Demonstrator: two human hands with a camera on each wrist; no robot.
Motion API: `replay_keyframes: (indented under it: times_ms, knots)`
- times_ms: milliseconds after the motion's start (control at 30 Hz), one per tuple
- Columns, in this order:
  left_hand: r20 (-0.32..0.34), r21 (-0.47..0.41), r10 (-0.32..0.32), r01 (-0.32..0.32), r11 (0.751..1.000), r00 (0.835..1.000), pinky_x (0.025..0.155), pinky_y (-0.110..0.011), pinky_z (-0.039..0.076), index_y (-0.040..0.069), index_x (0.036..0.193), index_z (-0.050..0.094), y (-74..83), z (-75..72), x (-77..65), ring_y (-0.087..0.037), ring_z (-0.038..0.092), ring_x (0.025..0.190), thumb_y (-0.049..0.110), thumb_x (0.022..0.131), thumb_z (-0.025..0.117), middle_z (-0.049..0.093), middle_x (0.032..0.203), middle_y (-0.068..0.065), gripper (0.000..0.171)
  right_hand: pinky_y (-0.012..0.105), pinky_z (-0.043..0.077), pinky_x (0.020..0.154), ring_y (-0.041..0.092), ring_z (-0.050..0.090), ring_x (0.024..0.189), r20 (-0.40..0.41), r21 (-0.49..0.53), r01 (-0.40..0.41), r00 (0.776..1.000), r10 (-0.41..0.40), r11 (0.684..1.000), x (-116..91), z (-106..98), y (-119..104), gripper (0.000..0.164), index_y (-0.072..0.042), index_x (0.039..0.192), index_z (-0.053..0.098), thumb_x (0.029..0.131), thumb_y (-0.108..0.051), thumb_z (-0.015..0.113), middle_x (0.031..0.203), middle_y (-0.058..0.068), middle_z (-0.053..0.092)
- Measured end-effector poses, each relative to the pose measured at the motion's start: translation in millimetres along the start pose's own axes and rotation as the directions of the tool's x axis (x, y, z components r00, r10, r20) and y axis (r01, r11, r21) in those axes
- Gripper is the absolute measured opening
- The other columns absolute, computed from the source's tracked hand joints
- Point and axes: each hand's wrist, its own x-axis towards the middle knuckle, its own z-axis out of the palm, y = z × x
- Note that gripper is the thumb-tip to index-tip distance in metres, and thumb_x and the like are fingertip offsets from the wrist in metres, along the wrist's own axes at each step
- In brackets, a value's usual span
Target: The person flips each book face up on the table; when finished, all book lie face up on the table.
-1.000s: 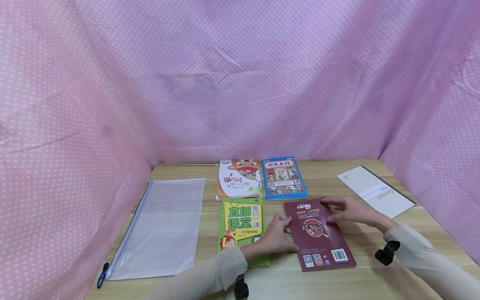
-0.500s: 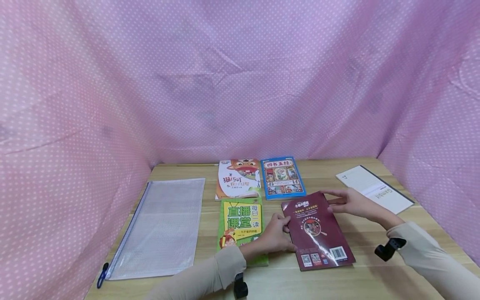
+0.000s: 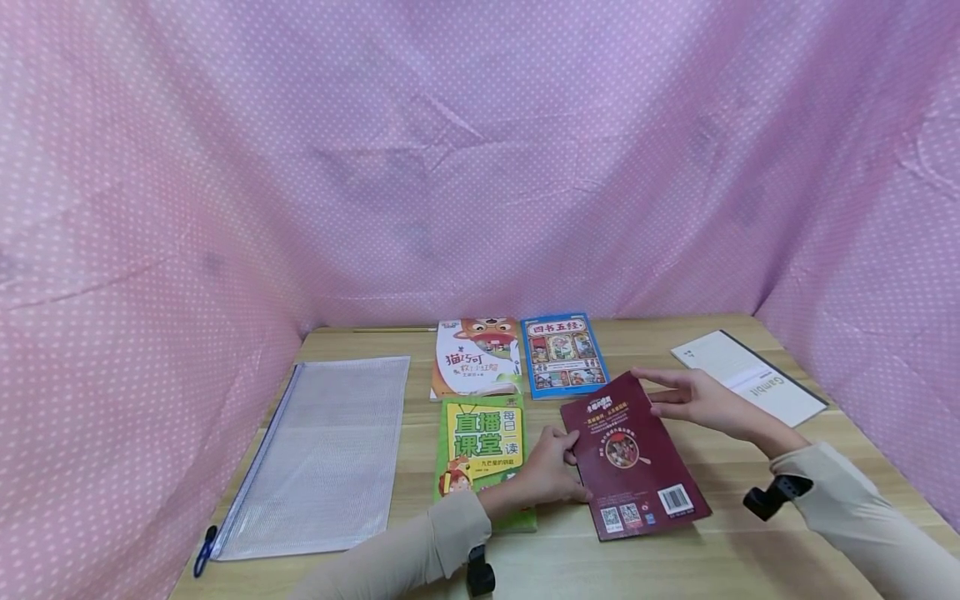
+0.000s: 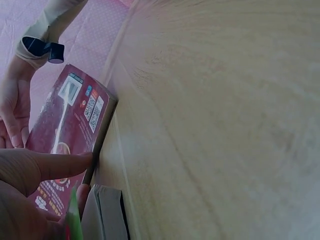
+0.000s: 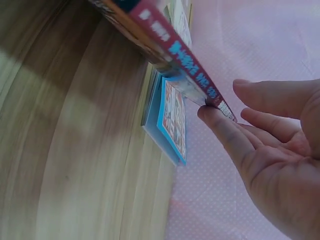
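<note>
A maroon book (image 3: 651, 479), back cover up, is tilted with its right side raised off the wooden table. My left hand (image 3: 550, 471) pinches its left edge; in the left wrist view the thumb (image 4: 75, 164) lies at that edge and a fingertip shows below. My right hand (image 3: 705, 406) is at the far right corner. In the right wrist view its fingers touch the book's spine (image 5: 192, 62) from below, while the thumb stands apart above. Beneath my left forearm lies a green book (image 3: 487, 433), partly covered.
Behind lie a white picture book (image 3: 476, 358) and a blue-bordered book (image 3: 567, 357). A white notebook (image 3: 750, 379) is at the right. At the left lies a mesh zip pouch (image 3: 322, 458) with a dark blue pull (image 3: 204, 550). Pink dotted cloth (image 3: 480, 167) surrounds the table.
The maroon book's right side has risen from nearly flat to a tilt, with my right hand moving slightly up and left along with it. My left hand stays at the left edge.
</note>
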Motion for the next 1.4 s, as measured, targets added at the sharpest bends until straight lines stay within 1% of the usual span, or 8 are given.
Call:
replay_keyframes:
  times_ms: [133, 233, 333, 433, 667, 867, 1133, 1400]
  knots:
    - [-0.002, -0.005, -0.002, 0.002, 1.000, 1.000, 0.071, -0.016, 0.046, 0.002, 0.154, 0.042, -0.5, 0.5, -0.4, -0.007, 0.047, 0.092, 0.005, 0.069, 0.093, 0.042, 0.110, 0.000, 0.099, 0.029, 0.058, 0.096, 0.037, 0.059, 0.129, 0.007, -0.008, 0.041, 0.999, -0.041, 0.999, 2, 0, -2, 0.055, 0.001, 0.154, 0.039, 0.102, 0.000, 0.055, 0.157, 0.031, 0.037]
    - [-0.004, -0.012, -0.002, 0.002, 1.000, 1.000, 0.071, -0.016, 0.046, 0.003, 0.154, 0.042, -1.0, 0.7, -1.0, -0.007, 0.046, 0.092, 0.005, 0.070, 0.093, 0.042, 0.110, 0.000, 0.098, 0.026, 0.057, 0.097, 0.023, 0.063, 0.127, 0.027, -0.002, 0.060, 0.998, -0.060, 0.998, 3, -1, -5, 0.056, 0.000, 0.155, 0.038, 0.102, 0.002, 0.053, 0.158, 0.030, 0.036]
    - [-0.008, -0.015, -0.008, 0.008, 1.000, 1.000, 0.070, -0.017, 0.046, 0.005, 0.154, 0.043, -1.4, 0.9, -1.4, -0.008, 0.046, 0.092, 0.005, 0.071, 0.092, 0.042, 0.110, 0.000, 0.097, 0.023, 0.056, 0.097, 0.009, 0.063, 0.125, 0.048, 0.034, 0.073, 0.996, -0.074, 0.997, 4, 0, -6, 0.057, 0.000, 0.156, 0.036, 0.102, 0.001, 0.054, 0.159, 0.030, 0.034]
    - [-0.009, -0.022, -0.016, 0.016, 1.000, 1.000, 0.071, -0.017, 0.047, 0.007, 0.154, 0.043, -1.0, 0.6, -2.3, -0.009, 0.046, 0.093, 0.005, 0.071, 0.092, 0.042, 0.110, 0.000, 0.096, 0.025, 0.056, 0.098, 0.004, 0.059, 0.127, 0.067, 0.082, 0.103, 0.992, -0.108, 0.991, 5, 1, -8, 0.058, 0.003, 0.156, 0.034, 0.102, 0.000, 0.055, 0.159, 0.032, 0.032]
    - [-0.015, -0.035, -0.023, 0.023, 0.999, 1.000, 0.070, -0.017, 0.050, 0.008, 0.154, 0.044, -0.6, -0.2, -4.3, -0.010, 0.047, 0.094, 0.004, 0.072, 0.091, 0.043, 0.112, -0.001, 0.095, 0.026, 0.056, 0.098, 0.003, 0.057, 0.130, 0.077, 0.121, 0.146, 0.985, -0.155, 0.982, 7, 4, -11, 0.060, 0.006, 0.156, 0.032, 0.103, -0.005, 0.057, 0.160, 0.034, 0.026]
    - [-0.023, -0.035, -0.017, 0.016, 0.999, 1.000, 0.072, -0.017, 0.049, 0.006, 0.154, 0.044, 0.6, -1.3, -4.7, -0.010, 0.047, 0.094, 0.003, 0.070, 0.092, 0.043, 0.111, -0.002, 0.096, 0.025, 0.054, 0.102, 0.002, 0.054, 0.133, 0.109, 0.170, 0.176, 0.974, -0.196, 0.970, 8, 4, -15, 0.058, 0.008, 0.156, 0.028, 0.103, 0.001, 0.052, 0.160, 0.036, 0.024]
    - [-0.022, -0.025, -0.005, 0.004, 1.000, 1.000, 0.080, -0.020, 0.049, 0.006, 0.154, 0.044, 2.9, -2.3, -7.4, -0.013, 0.048, 0.098, 0.005, 0.070, 0.093, 0.045, 0.113, -0.003, 0.097, 0.026, 0.053, 0.104, 0.004, 0.051, 0.138, 0.139, 0.195, 0.219, 0.959, -0.248, 0.956, 14, 8, -11, 0.066, 0.006, 0.158, 0.024, 0.100, 0.006, 0.055, 0.160, 0.036, 0.023]
    - [-0.022, -0.023, 0.007, -0.008, 1.000, 1.000, 0.079, -0.022, 0.047, 0.007, 0.153, 0.045, 2.6, -3.3, -7.2, -0.015, 0.047, 0.098, 0.006, 0.071, 0.093, 0.048, 0.114, -0.002, 0.095, 0.028, 0.054, 0.103, 0.006, 0.055, 0.134, 0.107, 0.221, 0.248, 0.955, -0.277, 0.943, 16, 17, -10, 0.074, 0.006, 0.159, 0.020, 0.097, 0.005, 0.060, 0.157, 0.041, 0.024]
